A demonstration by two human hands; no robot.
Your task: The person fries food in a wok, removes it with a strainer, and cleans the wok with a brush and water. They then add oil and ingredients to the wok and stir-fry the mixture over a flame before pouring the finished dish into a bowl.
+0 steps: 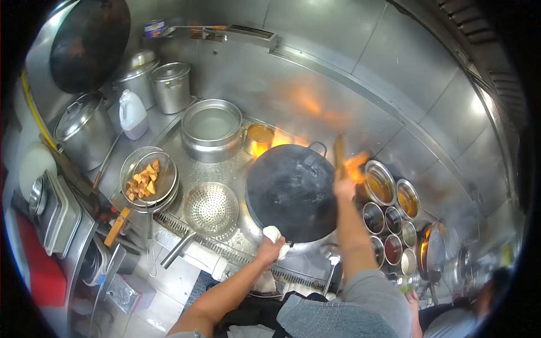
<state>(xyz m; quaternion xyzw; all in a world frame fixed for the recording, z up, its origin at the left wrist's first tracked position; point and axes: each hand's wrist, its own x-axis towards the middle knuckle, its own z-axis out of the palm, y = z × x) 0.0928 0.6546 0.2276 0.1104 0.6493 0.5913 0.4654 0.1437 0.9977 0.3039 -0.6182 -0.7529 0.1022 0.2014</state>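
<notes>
My left hand (273, 250) is closed on a folded white cloth (271, 232) at the near rim of a large black wok (290, 191). The wok sits over the burner, with a loop handle on its far side and flames rising behind it. At the wok's right edge, my right hand (344, 187) is closed around a brown, stick-like tool (339, 153) that points up and away. Motion blurs the tool, so its exact kind cannot be made out.
Left of the wok are a perforated ladle (211, 209), a strainer (141, 191) with fried pieces and a water pot (212, 127). Seasoning tins (393, 249) and oil bowls (378, 183) stand to the right. Another person (459, 318) is at lower right, near a second flaming wok (433, 250).
</notes>
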